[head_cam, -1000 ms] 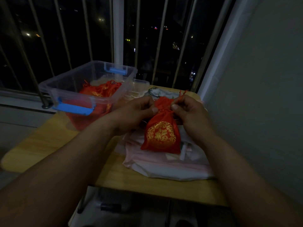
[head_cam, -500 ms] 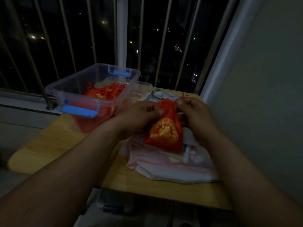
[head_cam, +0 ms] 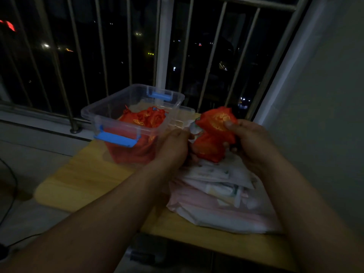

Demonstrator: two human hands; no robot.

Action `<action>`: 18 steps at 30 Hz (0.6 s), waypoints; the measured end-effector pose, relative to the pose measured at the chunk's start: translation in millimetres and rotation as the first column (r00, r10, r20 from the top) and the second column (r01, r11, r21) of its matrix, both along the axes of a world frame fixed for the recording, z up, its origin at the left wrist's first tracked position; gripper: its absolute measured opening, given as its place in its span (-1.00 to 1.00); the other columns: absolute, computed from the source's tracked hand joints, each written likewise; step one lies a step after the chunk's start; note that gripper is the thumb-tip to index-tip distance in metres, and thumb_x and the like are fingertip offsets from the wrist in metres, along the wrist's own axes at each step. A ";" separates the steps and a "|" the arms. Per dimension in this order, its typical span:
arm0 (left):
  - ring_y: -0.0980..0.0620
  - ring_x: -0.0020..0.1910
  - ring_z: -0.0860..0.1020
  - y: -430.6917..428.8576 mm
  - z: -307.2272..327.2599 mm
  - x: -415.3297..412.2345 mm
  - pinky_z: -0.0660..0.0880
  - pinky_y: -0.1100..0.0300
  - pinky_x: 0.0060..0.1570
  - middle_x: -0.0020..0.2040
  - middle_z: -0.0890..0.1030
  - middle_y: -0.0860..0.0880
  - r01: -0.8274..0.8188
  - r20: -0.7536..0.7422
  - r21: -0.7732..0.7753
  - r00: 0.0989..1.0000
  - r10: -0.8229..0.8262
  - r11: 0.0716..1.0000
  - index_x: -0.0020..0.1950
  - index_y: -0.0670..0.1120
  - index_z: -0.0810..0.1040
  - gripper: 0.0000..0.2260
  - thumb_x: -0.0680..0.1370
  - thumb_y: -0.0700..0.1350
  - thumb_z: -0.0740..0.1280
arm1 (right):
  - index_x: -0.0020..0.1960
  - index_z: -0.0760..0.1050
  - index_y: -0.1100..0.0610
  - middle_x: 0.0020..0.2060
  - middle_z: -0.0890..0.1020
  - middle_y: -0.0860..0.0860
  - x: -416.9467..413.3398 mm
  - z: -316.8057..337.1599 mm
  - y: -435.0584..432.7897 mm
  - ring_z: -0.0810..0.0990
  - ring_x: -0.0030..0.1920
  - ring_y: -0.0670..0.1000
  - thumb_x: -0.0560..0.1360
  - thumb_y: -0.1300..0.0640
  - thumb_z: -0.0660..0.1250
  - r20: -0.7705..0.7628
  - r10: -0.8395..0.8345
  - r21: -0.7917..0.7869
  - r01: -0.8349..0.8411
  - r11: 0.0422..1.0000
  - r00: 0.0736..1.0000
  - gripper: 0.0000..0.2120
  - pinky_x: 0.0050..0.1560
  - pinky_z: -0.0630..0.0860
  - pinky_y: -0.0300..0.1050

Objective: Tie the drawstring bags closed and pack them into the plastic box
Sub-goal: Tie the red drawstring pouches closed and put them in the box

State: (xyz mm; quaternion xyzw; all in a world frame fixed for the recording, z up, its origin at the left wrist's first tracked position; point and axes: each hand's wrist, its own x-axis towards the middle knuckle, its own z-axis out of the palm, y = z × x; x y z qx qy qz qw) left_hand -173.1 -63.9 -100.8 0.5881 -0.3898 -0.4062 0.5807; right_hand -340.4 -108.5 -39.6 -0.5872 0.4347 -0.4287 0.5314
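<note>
Soft, light and likely slippery, the red cloth drawstring bag with gold print (head_cam: 211, 140) hangs above the wooden worktop (head_cam: 88, 178), at three o'clock of the clear plastic box (head_cam: 118, 103). Fingers of the right hand (head_cam: 254, 142) pinch its crumpled top. Those of the left hand (head_cam: 173, 146) curl beside it, grip unclear. Best held at the neck.

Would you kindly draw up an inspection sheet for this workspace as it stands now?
Surface: yellowish wooden table beside the window.
Job's things: red drawstring bag held above the table; clear plastic box, no lid on, blue latches, with red bags inside.
Clutter: heap of pale packets on the table's right part.
Hands: left hand grips the bag's left side; right hand pinches its top, thumb on the fabric.
Cables: dark cable on the floor at far left.
Surroundings: window bars with night lights behind; plain wall on the right.
</note>
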 end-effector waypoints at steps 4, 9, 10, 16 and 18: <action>-0.15 -0.40 0.59 -0.7 -1.8 -0.7 0.48 0.12 -0.35 -0.31 0.64 -0.16 0.014 -0.037 -0.015 0.999 -0.015 1.000 0.01 -0.11 0.53 -0.83 0.70 -0.10 0.18 | -0.08 0.54 0.17 -0.40 0.61 0.07 44.8 31.5 -9.3 0.57 -0.49 -0.07 0.64 0.18 0.32 0.080 0.040 -0.061 -0.035 0.998 0.996 -0.87 -0.51 0.40 -0.26; -0.24 -0.35 0.61 -1.5 -1.3 -1.9 0.51 0.02 -0.32 -0.30 0.64 -0.16 0.046 -0.004 -0.024 0.999 -0.046 0.999 -0.01 -0.07 0.52 -0.84 0.66 -0.01 0.25 | 0.02 0.53 0.21 -0.29 0.67 0.11 114.2 64.8 -26.0 0.66 -0.39 -0.01 0.66 0.07 0.32 0.132 0.113 -0.021 -0.111 0.994 0.985 -0.80 -0.39 0.56 -0.20; -0.26 -0.35 0.63 -2.2 -1.2 -1.9 0.53 -0.05 -0.31 -0.29 0.66 -0.17 0.049 0.001 -0.031 0.999 -0.049 0.998 -0.01 -0.08 0.52 -0.80 0.61 0.05 0.28 | 0.03 0.53 0.24 -0.27 0.68 0.12 123.3 65.7 -29.6 0.68 -0.35 0.00 0.65 0.02 0.33 0.134 0.122 0.011 -0.124 0.992 0.984 -0.75 -0.33 0.61 -0.17; -0.25 -0.24 0.69 -6.2 -2.0 6.5 0.62 -0.30 -0.12 -0.20 0.71 -0.18 0.039 0.086 -0.015 0.996 -0.038 0.999 -0.03 -0.05 0.54 -0.66 0.47 0.21 0.27 | -0.15 0.45 0.16 -0.28 0.51 0.12 127.4 36.8 -46.9 0.48 -0.41 -0.03 0.67 0.05 0.29 0.025 0.041 0.027 -0.042 0.999 0.999 -0.73 -0.46 0.41 -0.24; -0.25 -0.19 0.69 -9.3 -3.5 8.8 0.63 -0.30 -0.07 -0.20 0.70 -0.16 0.017 0.126 -0.013 0.992 -0.015 1.000 -0.07 -0.02 0.54 -0.68 0.44 0.22 0.27 | -0.12 0.45 0.15 -0.30 0.47 0.10 112.1 24.1 -47.3 0.45 -0.45 -0.04 0.69 0.08 0.25 0.004 0.034 0.030 -0.034 0.999 0.999 -0.77 -0.50 0.35 -0.29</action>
